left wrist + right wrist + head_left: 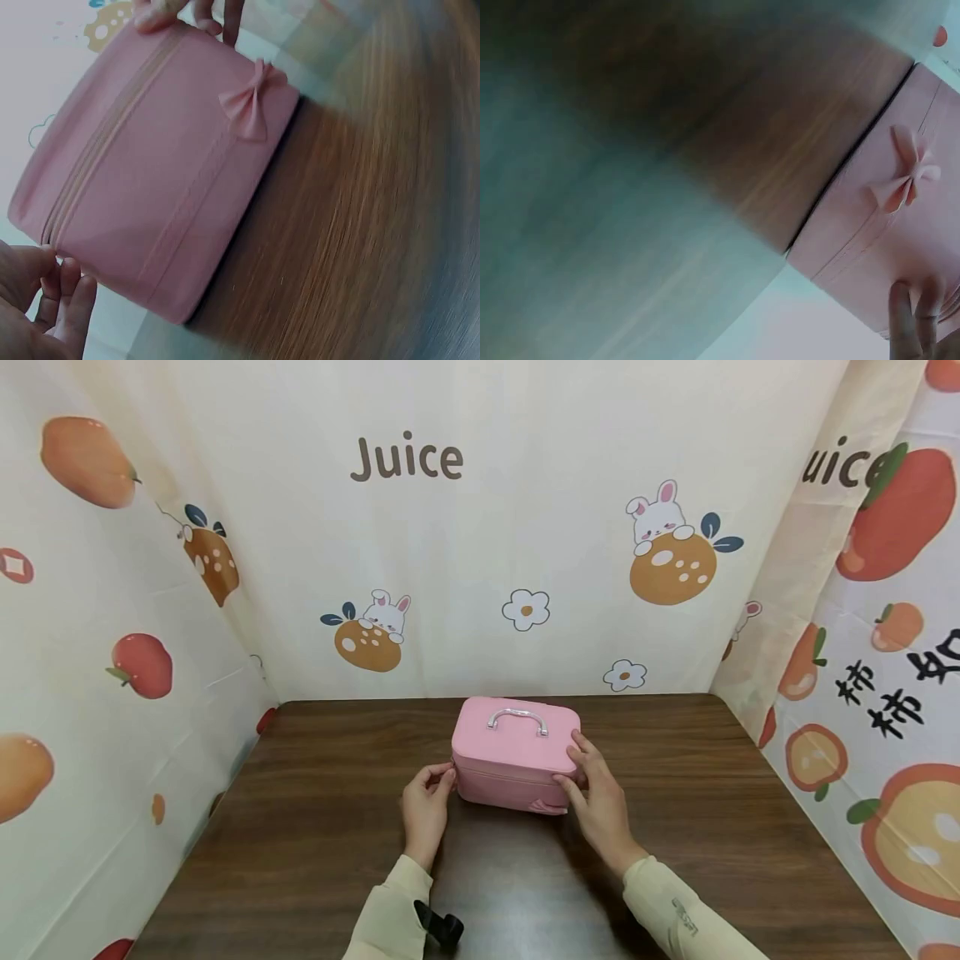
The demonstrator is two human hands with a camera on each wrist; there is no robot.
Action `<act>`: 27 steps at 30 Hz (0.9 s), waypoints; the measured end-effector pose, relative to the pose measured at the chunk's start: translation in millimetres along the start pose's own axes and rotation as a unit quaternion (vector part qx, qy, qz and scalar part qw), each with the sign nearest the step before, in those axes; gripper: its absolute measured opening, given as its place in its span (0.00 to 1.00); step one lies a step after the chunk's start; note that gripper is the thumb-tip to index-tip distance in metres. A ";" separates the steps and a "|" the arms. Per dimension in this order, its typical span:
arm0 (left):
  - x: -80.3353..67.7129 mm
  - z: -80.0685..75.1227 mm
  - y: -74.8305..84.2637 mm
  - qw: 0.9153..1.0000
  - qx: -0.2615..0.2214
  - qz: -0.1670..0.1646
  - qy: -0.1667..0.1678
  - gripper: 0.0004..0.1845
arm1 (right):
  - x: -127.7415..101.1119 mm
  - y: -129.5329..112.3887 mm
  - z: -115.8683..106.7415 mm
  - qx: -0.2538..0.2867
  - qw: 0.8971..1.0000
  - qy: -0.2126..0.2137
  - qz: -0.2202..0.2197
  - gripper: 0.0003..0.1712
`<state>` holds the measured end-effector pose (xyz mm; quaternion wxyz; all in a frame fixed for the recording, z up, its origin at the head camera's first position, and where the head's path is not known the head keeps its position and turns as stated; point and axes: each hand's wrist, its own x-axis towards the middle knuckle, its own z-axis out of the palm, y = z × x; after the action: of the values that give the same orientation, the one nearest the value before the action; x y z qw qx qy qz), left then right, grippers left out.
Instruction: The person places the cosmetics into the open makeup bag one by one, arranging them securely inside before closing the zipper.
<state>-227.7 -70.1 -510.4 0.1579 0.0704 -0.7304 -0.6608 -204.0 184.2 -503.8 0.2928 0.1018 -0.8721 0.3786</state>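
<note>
Now | pink case (pixel 516 747) upright, long axis left-right, handle up | both hands grasping its ends

The brown word "Juice" (pixel 407 459) is printed on the cream fruit-and-rabbit patterned backdrop cloth (pixel 480 568) behind the tabletop. A second, partly cut-off "uice" (pixel 843 464) and black Chinese characters (pixel 896 689) mark the right-hand cloth panel (pixel 862 635). Small lettering on the right pale sleeve (pixel 686 917) is illegible.
</note>
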 end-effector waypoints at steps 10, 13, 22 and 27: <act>-24.2 8.3 8.6 0.995 -0.082 -0.038 0.036 0.06 | 3.2 0.7 -1.6 0.014 1.000 -0.017 0.000 0.30; -25.9 8.9 11.0 0.993 -0.106 -0.050 0.031 0.06 | 3.7 2.7 -2.8 0.010 1.000 -0.019 -0.007 0.30; -15.1 -1.7 11.7 0.982 -0.156 -0.108 -0.008 0.09 | 3.3 1.9 -4.6 0.001 0.999 -0.031 0.006 0.28; -18.3 -0.9 13.5 0.980 -0.160 -0.117 -0.017 0.08 | 2.3 1.0 -3.9 -0.008 1.000 -0.030 0.006 0.28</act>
<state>-208.8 -63.6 -499.5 0.0761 0.1177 -0.6049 -0.7839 -204.6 187.7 -501.0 0.2654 0.1055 -0.8842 0.3697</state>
